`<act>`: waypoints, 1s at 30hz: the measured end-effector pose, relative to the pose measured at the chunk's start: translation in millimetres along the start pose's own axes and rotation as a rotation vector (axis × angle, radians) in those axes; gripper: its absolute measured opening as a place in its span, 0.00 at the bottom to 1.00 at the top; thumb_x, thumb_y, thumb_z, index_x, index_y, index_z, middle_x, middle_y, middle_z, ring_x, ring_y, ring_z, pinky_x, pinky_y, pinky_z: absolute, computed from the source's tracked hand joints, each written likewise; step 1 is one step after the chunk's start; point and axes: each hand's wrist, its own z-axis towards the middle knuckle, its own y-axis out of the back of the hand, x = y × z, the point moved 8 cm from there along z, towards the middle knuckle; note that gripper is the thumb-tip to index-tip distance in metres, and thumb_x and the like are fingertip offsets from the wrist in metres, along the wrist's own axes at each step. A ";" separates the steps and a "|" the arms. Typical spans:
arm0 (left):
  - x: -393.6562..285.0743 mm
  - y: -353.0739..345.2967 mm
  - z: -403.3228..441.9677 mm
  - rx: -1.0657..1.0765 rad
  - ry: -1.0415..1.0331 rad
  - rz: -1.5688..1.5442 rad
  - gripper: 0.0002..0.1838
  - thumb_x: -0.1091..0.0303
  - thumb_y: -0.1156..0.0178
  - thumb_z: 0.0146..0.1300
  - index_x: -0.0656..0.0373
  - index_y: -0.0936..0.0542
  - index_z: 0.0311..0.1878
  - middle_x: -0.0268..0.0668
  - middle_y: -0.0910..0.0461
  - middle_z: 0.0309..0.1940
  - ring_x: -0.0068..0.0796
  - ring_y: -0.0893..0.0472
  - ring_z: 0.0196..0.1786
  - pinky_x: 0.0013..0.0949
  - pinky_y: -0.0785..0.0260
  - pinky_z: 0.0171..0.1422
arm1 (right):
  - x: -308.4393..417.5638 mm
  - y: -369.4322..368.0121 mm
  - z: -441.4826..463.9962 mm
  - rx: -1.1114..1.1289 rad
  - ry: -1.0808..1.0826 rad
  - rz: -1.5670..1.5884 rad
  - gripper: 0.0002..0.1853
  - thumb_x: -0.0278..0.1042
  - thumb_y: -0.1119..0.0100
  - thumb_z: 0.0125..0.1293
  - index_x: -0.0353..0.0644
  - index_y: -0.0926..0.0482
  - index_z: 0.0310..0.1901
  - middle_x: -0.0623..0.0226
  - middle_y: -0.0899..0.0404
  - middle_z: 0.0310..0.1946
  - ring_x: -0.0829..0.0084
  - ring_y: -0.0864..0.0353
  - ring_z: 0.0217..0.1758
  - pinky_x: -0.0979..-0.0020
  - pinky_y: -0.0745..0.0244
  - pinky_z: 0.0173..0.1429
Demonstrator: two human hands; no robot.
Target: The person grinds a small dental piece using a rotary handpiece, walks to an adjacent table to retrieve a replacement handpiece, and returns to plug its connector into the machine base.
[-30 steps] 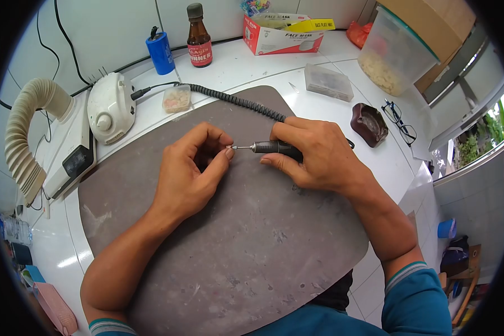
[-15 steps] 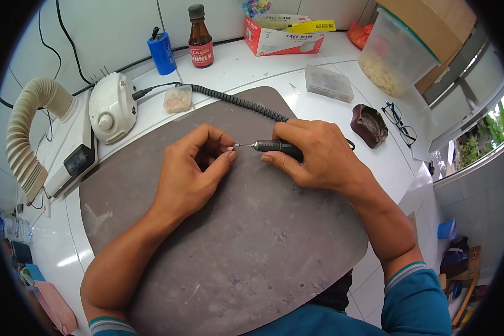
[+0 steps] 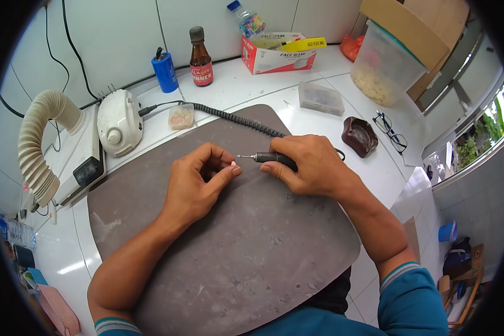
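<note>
My left hand (image 3: pixel 199 182) pinches a tiny pinkish-white piece (image 3: pixel 233 164) between thumb and fingertips; most of the piece is hidden. My right hand (image 3: pixel 308 165) is wrapped round a black rotary handpiece (image 3: pixel 274 159), whose thin metal bit (image 3: pixel 245 157) points left. The bit's tip lies just above and to the right of the small piece, with a slight gap visible. Both hands are over the grey-brown mat (image 3: pixel 252 246). A coiled black cord (image 3: pixel 235 119) runs from near my right hand to a white control unit (image 3: pixel 119 123) at the back left.
A ribbed hose (image 3: pixel 35 145) curves at the left. Behind the mat are a small tub (image 3: pixel 181 116), blue cylinder (image 3: pixel 164 73), brown bottle (image 3: pixel 201 61), face mask box (image 3: pixel 277 57) and clear case (image 3: pixel 321 98). At the right are a dark red dish (image 3: pixel 359 137), glasses (image 3: pixel 390 131) and plastic container (image 3: pixel 383 70).
The camera view has tilted up, so the scene sits lower and more of a plastic bottle shows. The bit's tip has moved slightly up from the piece.
</note>
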 end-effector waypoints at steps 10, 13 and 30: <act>2.6 2.0 2.7 -0.018 -0.061 0.021 0.09 0.76 0.24 0.75 0.61 0.16 0.50 0.27 0.12 0.41 0.13 0.16 0.44 0.23 0.22 0.50 | -1.6 2.9 -1.2 0.009 -0.029 -0.012 0.23 0.58 0.31 0.80 0.42 0.17 0.43 0.53 0.12 0.33 0.45 0.10 0.40 0.47 0.20 0.44; 0.6 1.0 0.9 -0.048 -0.065 -0.005 0.09 0.76 0.24 0.74 0.61 0.16 0.50 0.27 0.12 0.41 0.13 0.17 0.44 0.23 0.22 0.50 | -1.5 0.2 -2.2 -0.008 -0.012 0.003 0.24 0.59 0.31 0.80 0.42 0.17 0.43 0.53 0.12 0.33 0.44 0.10 0.40 0.47 0.19 0.44; -1.2 1.4 0.4 -0.026 -0.050 0.045 0.06 0.76 0.27 0.77 0.62 0.15 0.51 0.27 0.11 0.40 0.11 0.18 0.43 0.23 0.24 0.49 | 0.1 0.6 -3.1 0.035 -0.026 0.018 0.24 0.59 0.31 0.80 0.42 0.18 0.42 0.54 0.12 0.33 0.45 0.11 0.40 0.47 0.20 0.44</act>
